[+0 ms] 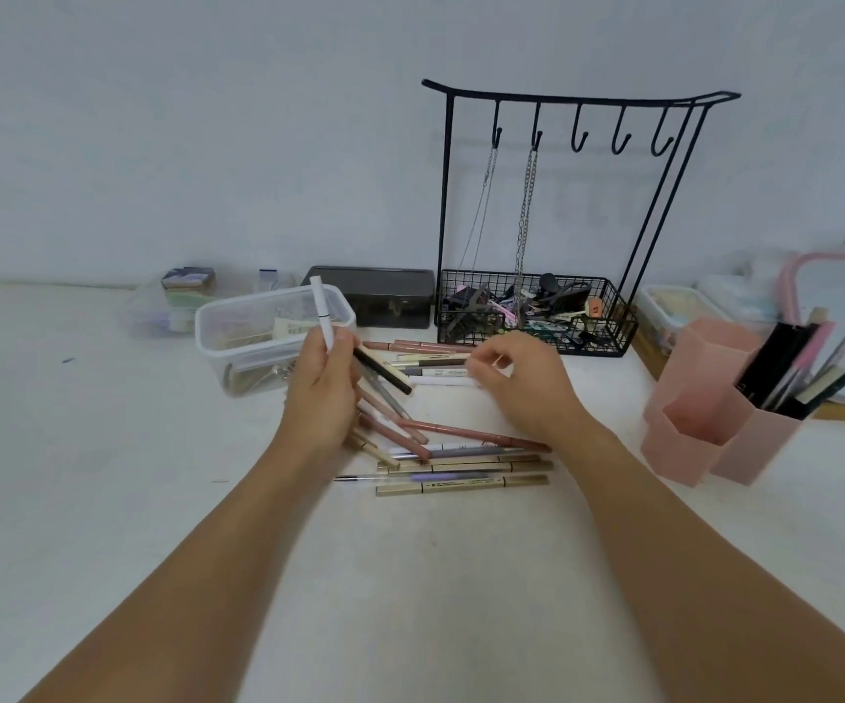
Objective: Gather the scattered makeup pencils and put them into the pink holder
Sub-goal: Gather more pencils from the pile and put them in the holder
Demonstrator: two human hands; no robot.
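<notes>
Several makeup pencils (461, 469) lie scattered across the middle of the white table, gold, pink, white and purple. My left hand (321, 393) grips a bundle of them: a white pencil (321, 312) sticks up and a black one (385, 375) points right. My right hand (527, 383) hovers over the far pencils (430, 365), its fingers curled down at a white one; whether it grips it is unclear. The pink holder (715, 413) stands at the right, several pencils (806, 372) upright in its right compartment.
A clear plastic box (258, 337) sits just behind my left hand. A black wire jewellery stand (562, 205) with a basket of clips is behind the pencils, a dark box (375, 296) beside it. Containers and a pink-rimmed mirror crowd the far right.
</notes>
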